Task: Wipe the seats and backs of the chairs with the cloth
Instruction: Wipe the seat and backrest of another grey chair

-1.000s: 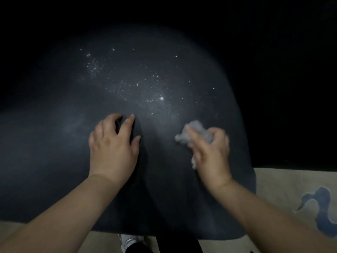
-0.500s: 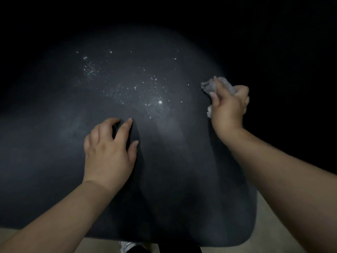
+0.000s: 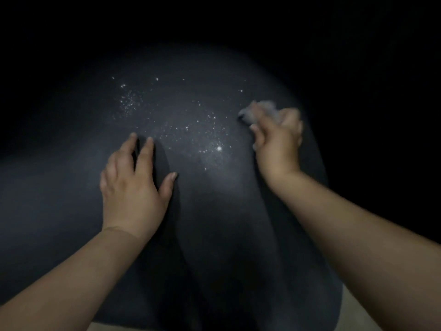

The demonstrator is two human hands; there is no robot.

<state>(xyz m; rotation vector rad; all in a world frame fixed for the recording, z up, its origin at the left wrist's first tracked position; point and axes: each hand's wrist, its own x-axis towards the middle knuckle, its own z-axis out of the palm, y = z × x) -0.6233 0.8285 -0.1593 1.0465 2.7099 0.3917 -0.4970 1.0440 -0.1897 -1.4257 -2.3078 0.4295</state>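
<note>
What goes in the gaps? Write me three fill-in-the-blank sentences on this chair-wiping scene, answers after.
1. The crumpled cloth is gripped in the ____ hand.
2. The left hand rests on the dark chair seat with fingers ____.
3. White specks lie ____ the two hands.

Answers: right; spread; between

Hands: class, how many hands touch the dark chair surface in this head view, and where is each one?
2. The left hand rests flat near the centre; the right hand, gripping the cloth, is by the right edge.
</note>
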